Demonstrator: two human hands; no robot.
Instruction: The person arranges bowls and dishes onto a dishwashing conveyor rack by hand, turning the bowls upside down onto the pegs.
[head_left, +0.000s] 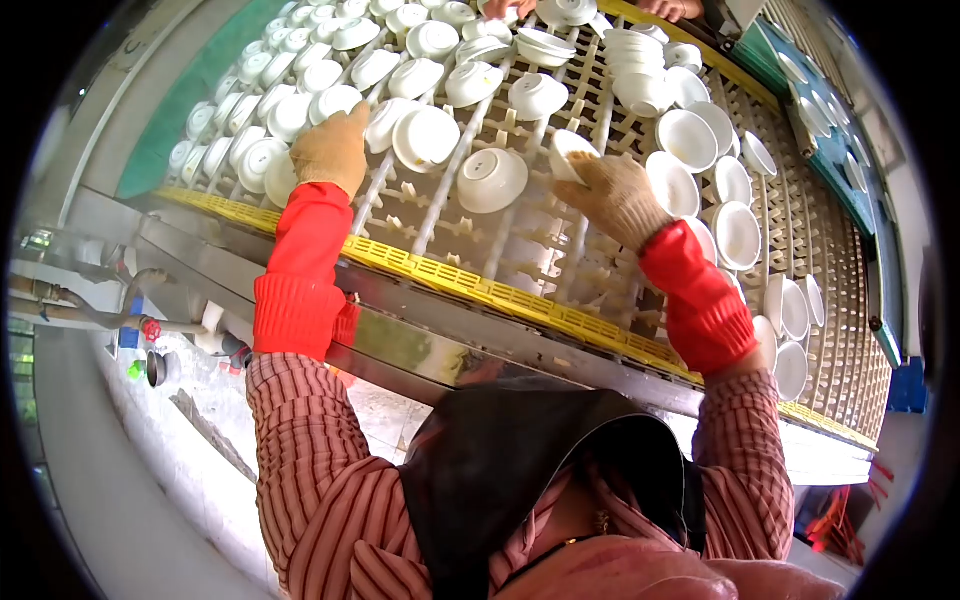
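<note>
My left hand (333,152), in a tan glove, reaches over the rows of white bowls at the left of the rack; its fingertips are at a bowl (336,102), and whether they grip it is hard to tell. In my right glove is a tilted white bowl (572,152), pinched at its side by my right hand (612,192). Between my hands, an upturned bowl (492,181) lies on the slatted rack (440,212), with another white bowl (426,138) above it to the left. Right of my right glove, several bowls (672,184) lean on their edges.
A yellow strip (470,287) edges the rack nearest me. Stacked bowls (637,72) stand at the upper right. Another person's hands (670,9) show at the top edge. A green belt (835,130) with bowls runs along the far right. Pipes (70,300) are at the left.
</note>
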